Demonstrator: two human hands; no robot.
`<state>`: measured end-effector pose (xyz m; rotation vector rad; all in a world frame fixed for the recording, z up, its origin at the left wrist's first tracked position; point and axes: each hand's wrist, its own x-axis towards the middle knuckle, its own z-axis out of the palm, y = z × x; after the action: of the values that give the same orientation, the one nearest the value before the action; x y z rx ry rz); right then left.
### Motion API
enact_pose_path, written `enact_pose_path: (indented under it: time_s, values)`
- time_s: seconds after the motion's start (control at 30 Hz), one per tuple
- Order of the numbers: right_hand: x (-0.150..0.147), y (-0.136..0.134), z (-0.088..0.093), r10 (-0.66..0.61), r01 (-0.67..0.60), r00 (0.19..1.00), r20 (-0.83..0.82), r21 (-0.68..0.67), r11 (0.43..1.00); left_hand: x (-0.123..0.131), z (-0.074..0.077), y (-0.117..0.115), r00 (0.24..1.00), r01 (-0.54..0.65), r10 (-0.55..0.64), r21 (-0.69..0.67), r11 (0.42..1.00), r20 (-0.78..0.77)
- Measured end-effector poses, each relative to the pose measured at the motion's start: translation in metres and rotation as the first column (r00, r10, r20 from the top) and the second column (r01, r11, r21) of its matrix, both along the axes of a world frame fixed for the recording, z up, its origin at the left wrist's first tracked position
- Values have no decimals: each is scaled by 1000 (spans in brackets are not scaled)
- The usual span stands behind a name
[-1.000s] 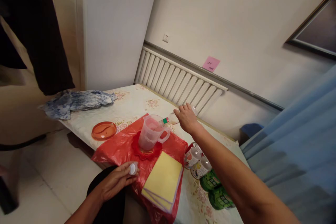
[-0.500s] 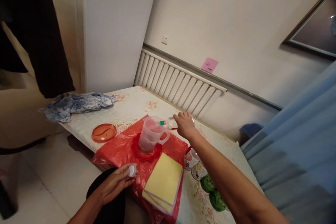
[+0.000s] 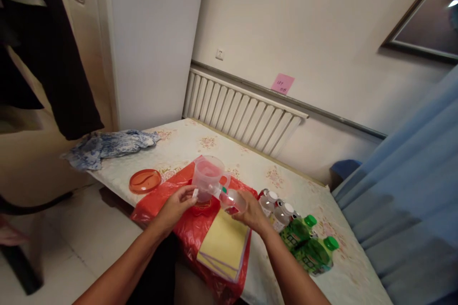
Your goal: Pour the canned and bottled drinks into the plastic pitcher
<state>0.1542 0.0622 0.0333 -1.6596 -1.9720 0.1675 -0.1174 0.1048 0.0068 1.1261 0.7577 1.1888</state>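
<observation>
My right hand (image 3: 250, 210) grips a small clear plastic bottle (image 3: 229, 197) lying nearly level, its open neck pointing left toward my left hand. My left hand (image 3: 175, 206) pinches the bottle's white cap (image 3: 195, 194) right at that neck. Both hands hover in front of a clear plastic measuring jug (image 3: 207, 177) holding a pale pinkish liquid. The jug stands on a red coaster on a red plastic bag (image 3: 168, 200) spread over the table.
A yellow cloth stack (image 3: 223, 243) lies under my hands at the table's front edge. Two white-capped bottles (image 3: 275, 207) and two green bottles (image 3: 307, 243) lie to the right. An orange lid (image 3: 145, 180) and a blue patterned cloth (image 3: 107, 145) sit left. A radiator (image 3: 243, 114) lines the wall.
My right hand pulled the bottle back from tipping over the jug and brought it down in front. My left hand rose from the table edge with the cap to meet the bottle's neck.
</observation>
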Motion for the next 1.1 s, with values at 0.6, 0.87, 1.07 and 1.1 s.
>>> enact_pose_path:
  time_s: [0.6,0.87,1.07,1.1]
  values:
    - [-8,-46,-29,0,-6,978,-208,-26,1000,28,45,-23,940,175,-66,309,935,-334]
    - [-12,-49,-32,17,-37,949,-316,-55,998,33,34,-27,945,135,-18,341,930,-326]
    - [-15,-53,-36,-26,-2,946,-324,-88,996,30,42,-31,889,183,51,454,872,-455]
    - [-16,-53,-37,-26,-5,943,-332,-93,996,29,45,-32,870,202,67,477,856,-488]
